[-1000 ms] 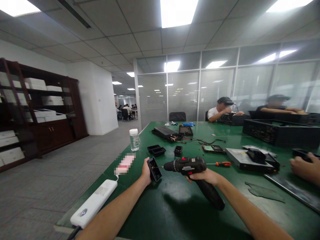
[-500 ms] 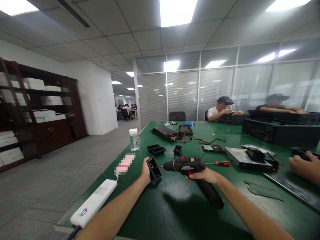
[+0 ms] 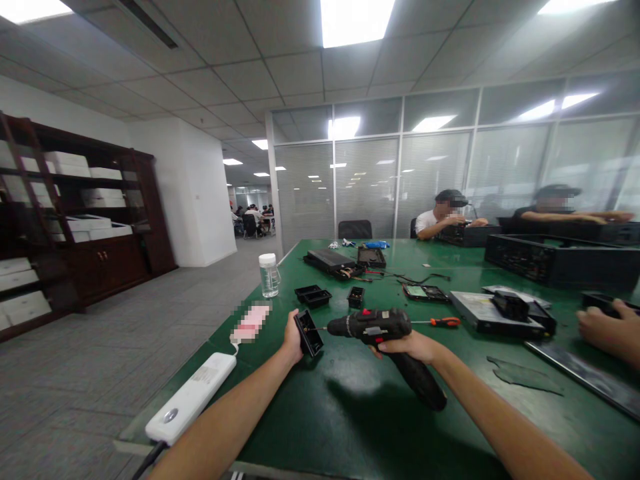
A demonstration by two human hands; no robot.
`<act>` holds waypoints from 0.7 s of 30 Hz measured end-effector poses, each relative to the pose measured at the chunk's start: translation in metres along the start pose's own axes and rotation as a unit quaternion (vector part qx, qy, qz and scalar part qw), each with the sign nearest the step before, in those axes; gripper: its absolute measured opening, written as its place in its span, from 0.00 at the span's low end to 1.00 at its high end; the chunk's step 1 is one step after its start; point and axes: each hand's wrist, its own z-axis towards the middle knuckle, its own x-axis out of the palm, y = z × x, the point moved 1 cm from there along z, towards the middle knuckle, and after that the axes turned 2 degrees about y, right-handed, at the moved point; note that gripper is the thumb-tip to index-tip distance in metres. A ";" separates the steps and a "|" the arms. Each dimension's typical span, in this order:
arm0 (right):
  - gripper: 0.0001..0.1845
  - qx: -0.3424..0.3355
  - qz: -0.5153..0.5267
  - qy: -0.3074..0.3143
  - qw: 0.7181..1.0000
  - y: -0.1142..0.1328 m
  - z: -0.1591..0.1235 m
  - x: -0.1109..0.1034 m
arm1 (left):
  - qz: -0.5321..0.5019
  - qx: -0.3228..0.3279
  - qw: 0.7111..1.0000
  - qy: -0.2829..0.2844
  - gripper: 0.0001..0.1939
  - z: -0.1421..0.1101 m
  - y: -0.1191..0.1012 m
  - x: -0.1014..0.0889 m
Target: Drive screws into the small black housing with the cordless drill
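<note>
My left hand [image 3: 292, 339] grips a small black plastic box [image 3: 309, 333] by its left side, tilted with its open face toward the right. In my right hand [image 3: 407, 345] is a black cordless drill [image 3: 373, 325], held level by its handle and pointing left. The thin bit reaches to the inside of the box; whether it touches a screw is too small to tell. Just beyond lie similar black boxes [image 3: 313, 297] and another small black box [image 3: 356, 297]. A screwdriver [image 3: 444, 322] with an orange and black handle lies behind the drill.
On the green table [image 3: 300, 413] are a white power strip [image 3: 193, 397], a clear bottle [image 3: 269, 277], opened black devices [image 3: 330, 261] and a silver drive [image 3: 493, 317]. A co-worker's hand [image 3: 607, 330] is at the right edge. Two people sit at black cases [image 3: 560, 260] farther back.
Both hands, the box and the drill stay almost in place. The whole view has shifted slightly, and the drill's handle end sits a touch higher.
</note>
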 end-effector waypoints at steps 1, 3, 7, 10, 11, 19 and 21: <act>0.18 0.002 -0.001 -0.001 1.000 0.000 0.000 0.000 | 0.002 -0.004 1.000 0.001 0.21 0.000 0.000 0.000; 0.18 -0.002 0.005 -0.004 1.000 0.003 0.000 0.001 | -0.001 -0.005 1.000 0.002 0.21 -0.001 0.000 0.000; 0.15 -0.009 0.015 -0.015 1.000 0.013 -0.002 0.005 | -0.002 0.000 1.000 0.005 0.20 0.000 0.001 -0.001; 0.14 0.000 0.004 -0.014 1.000 0.023 -0.005 0.007 | 0.004 -0.008 1.000 0.009 0.21 0.000 0.001 -0.001; 0.14 0.000 0.001 -0.019 1.000 0.026 -0.005 0.008 | 0.004 -0.009 1.000 0.008 0.22 -0.001 0.001 0.000; 0.15 0.013 -0.007 -0.023 1.000 0.031 -0.007 0.010 | 0.002 -0.006 1.000 0.009 0.21 -0.005 -0.001 0.003; 0.16 0.016 -0.010 -0.028 0.999 0.030 -0.007 0.009 | 0.002 -0.006 1.000 0.010 0.21 -0.005 -0.001 0.003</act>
